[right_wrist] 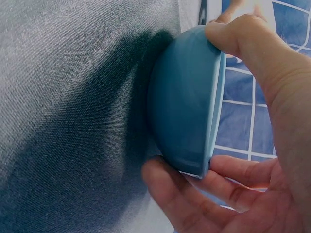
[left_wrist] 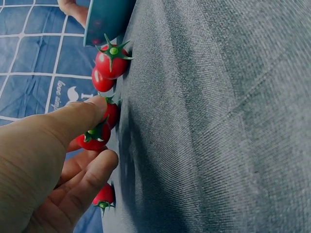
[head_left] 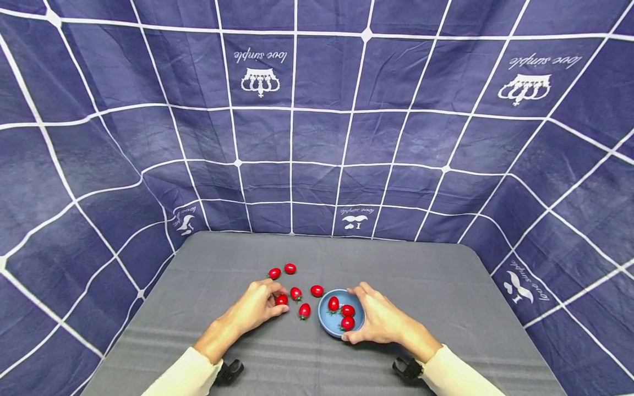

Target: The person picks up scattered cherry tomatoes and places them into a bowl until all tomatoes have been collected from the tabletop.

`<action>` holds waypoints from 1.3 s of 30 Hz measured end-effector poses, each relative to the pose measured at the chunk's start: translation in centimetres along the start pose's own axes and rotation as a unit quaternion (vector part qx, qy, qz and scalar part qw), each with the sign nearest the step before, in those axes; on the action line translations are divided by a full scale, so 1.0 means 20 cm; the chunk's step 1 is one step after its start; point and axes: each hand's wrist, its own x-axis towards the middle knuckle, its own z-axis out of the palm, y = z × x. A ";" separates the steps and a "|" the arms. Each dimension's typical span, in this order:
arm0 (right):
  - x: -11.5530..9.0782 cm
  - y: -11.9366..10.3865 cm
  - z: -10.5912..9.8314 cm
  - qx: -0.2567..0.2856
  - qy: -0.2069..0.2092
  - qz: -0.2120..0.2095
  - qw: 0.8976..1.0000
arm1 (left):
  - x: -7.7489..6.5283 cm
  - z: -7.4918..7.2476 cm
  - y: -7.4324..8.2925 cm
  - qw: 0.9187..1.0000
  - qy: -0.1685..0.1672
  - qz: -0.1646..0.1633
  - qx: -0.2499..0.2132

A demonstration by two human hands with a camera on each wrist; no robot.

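Note:
My left hand (head_left: 258, 307) is low over the table with thumb and fingers around a cherry tomato (head_left: 281, 300), its green stalk end showing between them in the left wrist view. To the right, my right hand (head_left: 377, 318) holds a small blue bowl (head_left: 324, 324) by its side, thumb at the near rim and fingers round the far side. Three cherry tomatoes (head_left: 348, 323) lie inside the bowl. Between hand and bowl sit three loose ones: a tomato (head_left: 295, 293), a second tomato (head_left: 304, 311) and a third tomato (head_left: 317, 291) close to the rim.
Beyond my left hand lie two more tomatoes, one tomato (head_left: 274, 273) beside another tomato (head_left: 290, 268). Grey cloth covers the table (head_left: 406, 264). A blue curtain (head_left: 317, 137) with white grid lines stands behind and along both sides.

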 end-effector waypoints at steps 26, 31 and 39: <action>-0.02 0.02 0.01 0.002 0.007 -0.001 1.000 | 0.04 0.05 0.09 0.999 0.039 0.015 -0.019; -0.01 0.03 0.01 0.009 0.013 -0.011 1.000 | 0.06 0.06 0.11 0.999 0.034 0.008 -0.024; -0.02 0.04 0.01 0.033 0.021 -0.007 0.999 | 0.09 0.07 0.16 0.999 0.033 0.011 -0.015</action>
